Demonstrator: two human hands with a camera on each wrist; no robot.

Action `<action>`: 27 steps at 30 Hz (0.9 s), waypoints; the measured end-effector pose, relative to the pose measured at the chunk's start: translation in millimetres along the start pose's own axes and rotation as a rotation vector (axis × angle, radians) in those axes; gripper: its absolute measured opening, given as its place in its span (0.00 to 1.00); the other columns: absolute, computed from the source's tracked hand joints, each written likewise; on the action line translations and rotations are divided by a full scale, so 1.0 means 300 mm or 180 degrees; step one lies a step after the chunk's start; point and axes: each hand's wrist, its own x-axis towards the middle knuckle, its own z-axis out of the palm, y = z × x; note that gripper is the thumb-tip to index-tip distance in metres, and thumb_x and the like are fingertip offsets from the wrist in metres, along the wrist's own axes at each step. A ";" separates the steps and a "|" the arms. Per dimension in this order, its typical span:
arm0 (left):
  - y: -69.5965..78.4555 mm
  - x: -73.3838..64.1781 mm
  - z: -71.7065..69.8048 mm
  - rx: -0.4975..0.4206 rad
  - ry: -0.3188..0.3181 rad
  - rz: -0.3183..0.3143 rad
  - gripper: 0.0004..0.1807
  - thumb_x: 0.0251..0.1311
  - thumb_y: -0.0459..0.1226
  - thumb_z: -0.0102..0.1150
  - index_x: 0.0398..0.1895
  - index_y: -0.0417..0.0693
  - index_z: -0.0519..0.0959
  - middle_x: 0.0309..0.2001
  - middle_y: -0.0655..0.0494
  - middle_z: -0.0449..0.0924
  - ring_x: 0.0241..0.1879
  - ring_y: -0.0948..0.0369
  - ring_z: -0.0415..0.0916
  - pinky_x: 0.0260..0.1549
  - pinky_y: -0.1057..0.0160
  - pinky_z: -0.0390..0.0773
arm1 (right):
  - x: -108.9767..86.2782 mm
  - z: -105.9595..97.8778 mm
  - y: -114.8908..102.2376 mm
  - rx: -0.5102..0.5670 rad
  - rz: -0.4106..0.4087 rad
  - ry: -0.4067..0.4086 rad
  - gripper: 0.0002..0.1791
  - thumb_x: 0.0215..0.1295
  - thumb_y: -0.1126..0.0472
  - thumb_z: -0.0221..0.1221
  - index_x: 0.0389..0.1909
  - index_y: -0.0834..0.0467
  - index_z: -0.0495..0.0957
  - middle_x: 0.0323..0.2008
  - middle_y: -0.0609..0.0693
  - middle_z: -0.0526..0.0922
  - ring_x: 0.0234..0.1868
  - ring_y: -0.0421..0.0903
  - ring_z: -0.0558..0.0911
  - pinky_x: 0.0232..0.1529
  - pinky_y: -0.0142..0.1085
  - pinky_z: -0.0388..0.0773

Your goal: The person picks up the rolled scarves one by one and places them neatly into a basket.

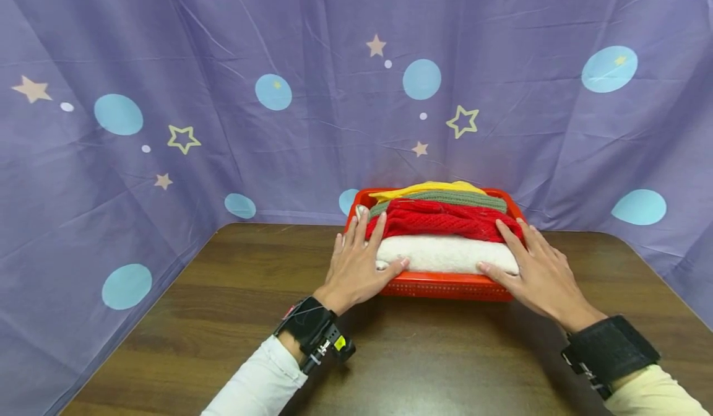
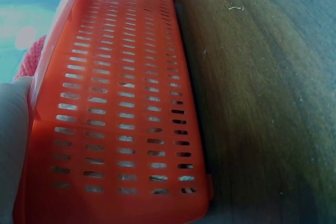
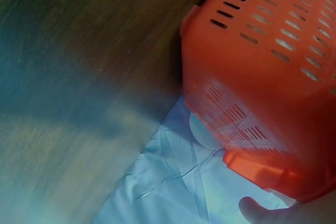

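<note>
A red plastic basket (image 1: 445, 287) with slotted walls stands on the table, packed with folded cloths. From front to back lie a fluffy white cloth (image 1: 448, 253), a red knit (image 1: 445, 219), a green ribbed knit (image 1: 473, 200) and a yellow cloth (image 1: 431, 187). My left hand (image 1: 356, 270) rests over the left end of the basket, fingers extended, its thumb on the white cloth. At the right end my right hand (image 1: 543, 273) lies likewise, fingers spread along the rim. In the right wrist view a fingertip (image 3: 254, 209) shows outside the rim.
The brown wooden table (image 1: 423, 348) extends around the basket. Close behind it hangs a purple curtain (image 1: 334, 150) with stars and blue dots, which also runs down the left and right sides. Each wrist carries a black strap, such as the right wrist strap (image 1: 613, 348).
</note>
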 end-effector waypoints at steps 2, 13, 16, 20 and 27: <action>0.000 0.000 0.002 0.0011 -0.0055 -0.0023 0.51 0.62 0.71 0.43 0.83 0.62 0.41 0.82 0.49 0.34 0.80 0.46 0.40 0.72 0.35 0.44 | -0.001 0.002 0.001 -0.0002 -0.0003 0.0001 0.52 0.62 0.33 0.61 0.80 0.52 0.54 0.73 0.73 0.57 0.69 0.74 0.60 0.52 0.75 0.60; 0.000 -0.004 -0.001 0.0038 0.0006 0.0006 0.52 0.62 0.71 0.44 0.83 0.60 0.43 0.82 0.48 0.37 0.79 0.45 0.41 0.71 0.34 0.47 | 0.001 0.001 -0.002 -0.0012 0.0000 -0.0001 0.52 0.62 0.32 0.61 0.80 0.52 0.54 0.73 0.73 0.57 0.69 0.74 0.60 0.53 0.75 0.60; -0.001 -0.005 -0.001 0.0038 0.0019 0.0009 0.52 0.62 0.71 0.44 0.83 0.60 0.44 0.82 0.47 0.37 0.79 0.45 0.42 0.71 0.33 0.47 | 0.002 0.000 -0.003 -0.0010 0.0011 -0.0018 0.52 0.62 0.32 0.61 0.80 0.52 0.54 0.73 0.73 0.57 0.69 0.75 0.60 0.53 0.75 0.60; -0.001 -0.003 -0.001 0.0034 -0.0004 -0.0002 0.52 0.62 0.71 0.44 0.83 0.60 0.43 0.82 0.48 0.36 0.79 0.45 0.41 0.71 0.34 0.47 | 0.001 0.001 -0.002 -0.0014 0.0008 -0.0008 0.52 0.61 0.32 0.61 0.80 0.52 0.54 0.73 0.73 0.57 0.69 0.74 0.60 0.52 0.75 0.61; 0.001 0.002 -0.001 0.0052 -0.0004 -0.0008 0.52 0.62 0.71 0.44 0.83 0.61 0.43 0.82 0.48 0.36 0.79 0.44 0.44 0.71 0.34 0.47 | 0.000 0.004 0.002 -0.0018 -0.0017 0.0041 0.52 0.61 0.33 0.62 0.80 0.52 0.55 0.73 0.73 0.58 0.69 0.74 0.61 0.51 0.75 0.61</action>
